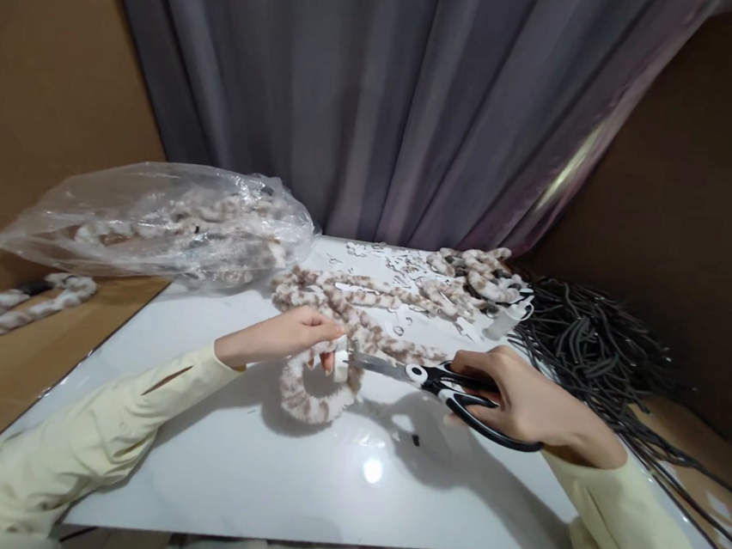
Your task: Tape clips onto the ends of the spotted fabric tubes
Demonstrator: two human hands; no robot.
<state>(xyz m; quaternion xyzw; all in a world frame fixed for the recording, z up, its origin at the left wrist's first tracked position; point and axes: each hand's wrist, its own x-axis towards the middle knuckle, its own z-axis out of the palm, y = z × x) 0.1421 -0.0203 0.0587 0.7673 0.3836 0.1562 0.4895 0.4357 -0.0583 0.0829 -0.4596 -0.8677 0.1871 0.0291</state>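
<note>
My left hand point(301, 335) is closed on a fluffy white-and-brown plush loop point(311, 406), held a little above the white table. A small white piece, perhaps a label point(340, 365), stands out from the loop beside my fingertips. In my right hand point(518, 403) is a pair of black-handled scissors point(419, 375), blades pointing left. The blade tips reach the white piece; whether they touch it I cannot tell. Behind both hands, more fluffy strips point(362, 313) lie heaped on the table.
A clear plastic bag point(150, 228) of fluffy pieces sits back left, above another loop point(27, 302) on cardboard. Fluffy coils point(476, 272) and a small translucent bottle point(505, 322) stand back right. Black cords point(593, 339) pile at the right. Small scraps point(399, 265) litter the table's back.
</note>
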